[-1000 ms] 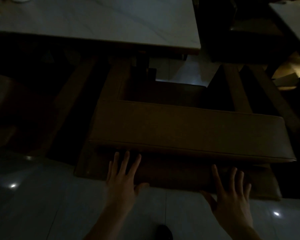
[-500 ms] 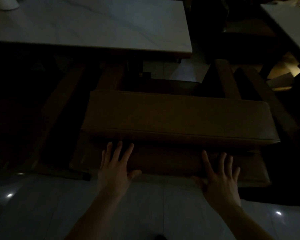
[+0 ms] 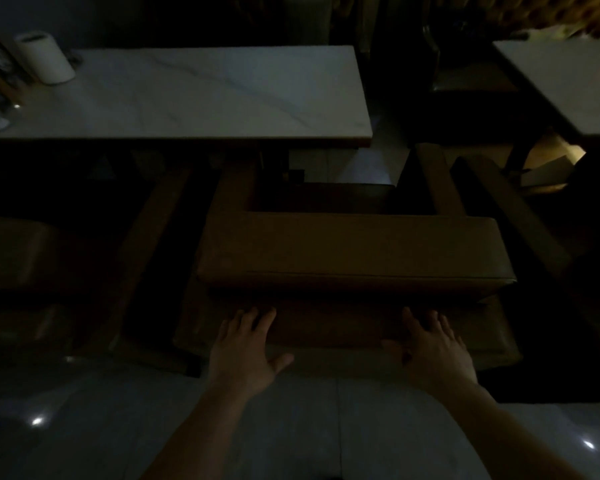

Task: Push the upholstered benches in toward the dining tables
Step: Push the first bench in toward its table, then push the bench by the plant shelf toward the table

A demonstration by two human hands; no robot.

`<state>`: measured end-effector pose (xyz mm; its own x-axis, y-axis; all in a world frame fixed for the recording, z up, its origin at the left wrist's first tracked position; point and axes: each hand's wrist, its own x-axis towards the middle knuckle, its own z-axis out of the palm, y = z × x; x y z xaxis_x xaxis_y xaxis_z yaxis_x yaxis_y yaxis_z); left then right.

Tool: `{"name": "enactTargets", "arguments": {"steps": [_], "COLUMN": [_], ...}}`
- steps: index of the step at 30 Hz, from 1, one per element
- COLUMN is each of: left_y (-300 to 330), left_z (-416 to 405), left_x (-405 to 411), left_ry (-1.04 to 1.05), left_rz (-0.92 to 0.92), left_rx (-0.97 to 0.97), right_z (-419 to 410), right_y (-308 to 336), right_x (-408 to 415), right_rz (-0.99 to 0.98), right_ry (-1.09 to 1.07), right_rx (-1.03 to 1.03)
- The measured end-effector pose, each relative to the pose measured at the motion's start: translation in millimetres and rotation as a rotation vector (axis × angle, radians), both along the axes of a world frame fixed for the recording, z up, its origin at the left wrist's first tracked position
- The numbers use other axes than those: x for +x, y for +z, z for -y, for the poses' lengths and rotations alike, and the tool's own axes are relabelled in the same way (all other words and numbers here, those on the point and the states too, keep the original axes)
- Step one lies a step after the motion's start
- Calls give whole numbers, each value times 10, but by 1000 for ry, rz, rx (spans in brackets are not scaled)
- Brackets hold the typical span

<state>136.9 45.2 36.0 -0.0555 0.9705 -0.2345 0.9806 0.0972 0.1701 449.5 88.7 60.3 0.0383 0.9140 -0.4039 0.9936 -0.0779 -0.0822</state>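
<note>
Both hands flat on the back of the bench, pretty dark in here

From my feed the left hand (image 3: 245,344) and right hand (image 3: 432,344) lie with fingers spread and straight, palms pressed on the lower back panel of the one brown upholstered bench (image 3: 354,251) right ahead of them, gripping nothing. I count two marble dining tables: one (image 3: 201,95) beyond the bench, another (image 3: 568,81) far right.

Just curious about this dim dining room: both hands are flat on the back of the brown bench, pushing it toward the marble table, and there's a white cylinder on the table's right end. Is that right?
Not quite. The head view shows the white cylinder on the left end of the marble table, not the right. The rest holds: the left hand and right hand lie flat against the brown bench.
</note>
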Motion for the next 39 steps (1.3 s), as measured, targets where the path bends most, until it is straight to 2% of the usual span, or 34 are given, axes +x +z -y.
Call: {"name": "enactTargets", "arguments": {"steps": [7,14,23,31,39], "left_y": [210,1068,1794,2263,2374], "left_z": [-48,419,728,770,904], "left_x": [-45,18,479,1444,3169], "left_ry": [-27,-164,-289,-384,-492], "left_rz": [15,29,36,39,87], "left_rx": [-78,11,-11,27,54], "right_z": [52,870,1488,1691,2073], "right_y": [99,1012,1697,2058,2117], "right_x": [-28,-136,213,1157,2972], "right_rz": [-62,-140,-137,-142,-133], "right_ry": [58,3,-14,-65,-184], "right_rx": [-75,74,170,229,329]}}
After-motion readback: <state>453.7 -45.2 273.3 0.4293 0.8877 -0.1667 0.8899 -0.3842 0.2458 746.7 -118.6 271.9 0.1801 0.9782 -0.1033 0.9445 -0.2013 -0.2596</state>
